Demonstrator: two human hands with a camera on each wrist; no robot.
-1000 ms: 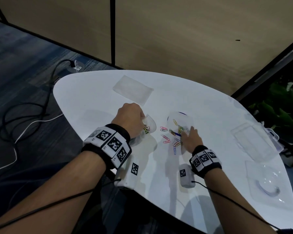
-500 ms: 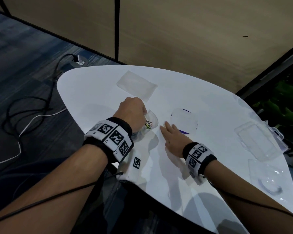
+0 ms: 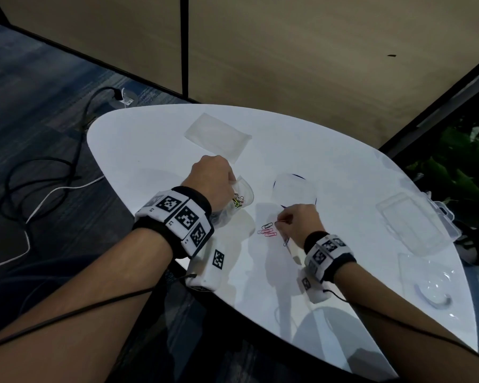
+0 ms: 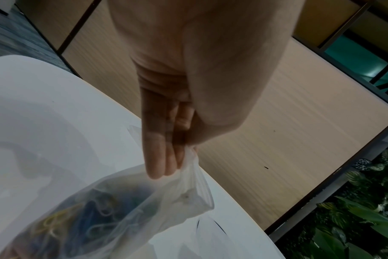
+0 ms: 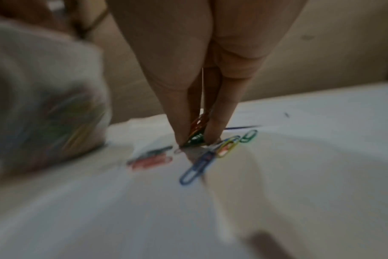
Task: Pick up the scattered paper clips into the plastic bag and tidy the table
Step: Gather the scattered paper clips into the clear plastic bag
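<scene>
My left hand (image 3: 213,183) pinches the rim of a clear plastic bag (image 3: 239,201) that holds several coloured paper clips (image 4: 78,219); the bag (image 4: 126,201) hangs from my fingertips (image 4: 164,168) over the white table (image 3: 150,150). Just right of it, my right hand (image 3: 296,225) pinches a small bunch of paper clips (image 5: 197,131) against the tabletop. Loose clips lie around those fingers: pink and dark ones (image 3: 268,230) to the left, a blue one (image 5: 197,168), a yellow one (image 5: 227,148) and a green one (image 5: 248,135).
A flat clear bag (image 3: 217,136) lies at the table's far side, a clear round lid (image 3: 293,189) behind my right hand. Clear plastic boxes (image 3: 409,225) and a blister tray (image 3: 434,288) sit at the right edge. Cables (image 3: 39,172) run over the floor on the left.
My right hand swept the clips from near the round lid toward the bag, then curled up and pinched some of them. The left hand kept holding the bag.
</scene>
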